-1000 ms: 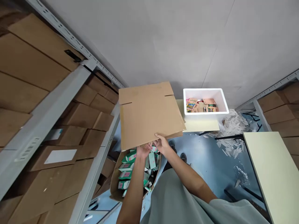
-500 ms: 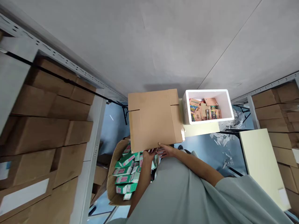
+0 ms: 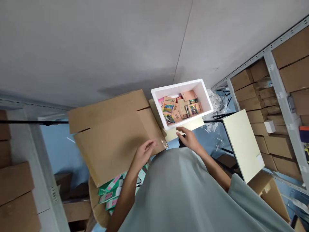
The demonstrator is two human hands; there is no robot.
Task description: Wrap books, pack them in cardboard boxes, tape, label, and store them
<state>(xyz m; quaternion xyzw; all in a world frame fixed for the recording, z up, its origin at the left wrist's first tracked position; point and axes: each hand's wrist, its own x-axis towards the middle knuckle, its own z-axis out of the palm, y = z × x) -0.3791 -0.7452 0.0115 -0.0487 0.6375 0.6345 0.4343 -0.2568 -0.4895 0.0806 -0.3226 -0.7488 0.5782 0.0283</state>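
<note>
We list our left hand (image 3: 143,155), empty, fingers loosely curled above the flattened cardboard box (image 3: 116,138), which partly blocks our view of the carton (image 3: 98,207) of green-and-pink packets (image 3: 113,193); our right hand (image 3: 189,139), empty, fingers parted, beside the uncovered white foam box (image 3: 188,121); beyond, stocked shelving (image 3: 281,93).

Both hands (image 3: 143,154) (image 3: 188,138) hover apart, fingers loosely curled.

Can't read most tiny words on the orange packs (image 3: 189,95). Can't see all the green packs (image 3: 109,196) past the near edge of the cardboard (image 3: 111,138).
</note>
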